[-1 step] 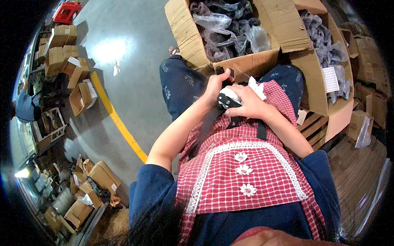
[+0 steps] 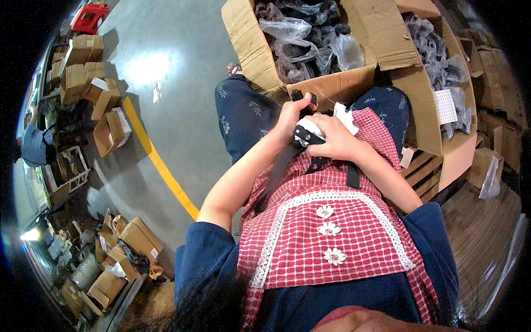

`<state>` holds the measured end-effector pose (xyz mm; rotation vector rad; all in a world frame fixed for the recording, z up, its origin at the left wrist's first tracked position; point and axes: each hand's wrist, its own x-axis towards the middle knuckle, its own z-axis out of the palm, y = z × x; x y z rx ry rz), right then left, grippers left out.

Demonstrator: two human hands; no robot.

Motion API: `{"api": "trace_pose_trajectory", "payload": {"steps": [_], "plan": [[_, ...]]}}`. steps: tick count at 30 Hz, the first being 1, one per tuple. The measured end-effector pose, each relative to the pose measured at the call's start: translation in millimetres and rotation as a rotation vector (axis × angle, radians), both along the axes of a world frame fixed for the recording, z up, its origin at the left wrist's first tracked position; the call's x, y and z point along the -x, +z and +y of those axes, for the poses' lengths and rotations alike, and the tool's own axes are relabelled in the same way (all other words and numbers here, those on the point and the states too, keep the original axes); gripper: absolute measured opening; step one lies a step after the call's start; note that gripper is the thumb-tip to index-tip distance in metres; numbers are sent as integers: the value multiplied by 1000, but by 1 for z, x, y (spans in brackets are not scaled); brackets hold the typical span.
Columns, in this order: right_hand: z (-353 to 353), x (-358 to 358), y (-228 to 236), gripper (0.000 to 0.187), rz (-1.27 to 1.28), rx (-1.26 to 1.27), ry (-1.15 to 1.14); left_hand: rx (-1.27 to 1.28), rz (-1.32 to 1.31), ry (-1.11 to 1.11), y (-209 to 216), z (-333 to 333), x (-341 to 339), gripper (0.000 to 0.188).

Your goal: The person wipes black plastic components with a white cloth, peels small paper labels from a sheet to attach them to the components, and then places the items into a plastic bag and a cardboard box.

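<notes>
Over my lap, my left hand (image 2: 289, 119) is closed around a black part (image 2: 303, 134), its thumb near the part's upper end. The part has an end with small round holes, and black straps (image 2: 352, 176) lie on the apron below it. My right hand (image 2: 337, 139) is closed on a crumpled white cloth (image 2: 345, 117) and presses it against the part. Some of the cloth shows between the two hands. My fingers hide much of the part, so its exact kind cannot be made out.
Before my knees stands an open cardboard box (image 2: 331, 81) of black items in clear plastic bags. Another box (image 2: 447, 145) of bagged items is at the right, beside a wooden pallet (image 2: 425, 174). Cartons (image 2: 108, 133) line the left, past a yellow floor line (image 2: 160, 160); a person (image 2: 36, 145) is at the far left.
</notes>
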<state>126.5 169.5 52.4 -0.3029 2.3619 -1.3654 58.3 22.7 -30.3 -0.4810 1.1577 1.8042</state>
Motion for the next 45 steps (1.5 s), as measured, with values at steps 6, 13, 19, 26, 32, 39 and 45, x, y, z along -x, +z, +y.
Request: {"api": "trace_pose_trajectory", "payload": {"steps": [6,13,19,26,32,39,45], "plan": [[5,3,-3,61,3,-437,93,99,91,-116,11,4,-7,38],[-2,-2,-22,55,102,-187,-2,51,-37,-138,2,-2,-2,33],[21,17,-23,39,-580,639,-298,-41,-91,-54,-7,7,14,48],[8,44,-5,56,-10,84,-238,-38,120,45,-12,13,22,93],[-12,46,-8,54,7,-274,2,-28,77,116,-3,-4,17,75],[-13,60,4,46,55,-409,218,232,276,61,-7,-16,21,67],[17,100,37,29,258,-774,475,525,489,76,20,-5,37,69]]}}
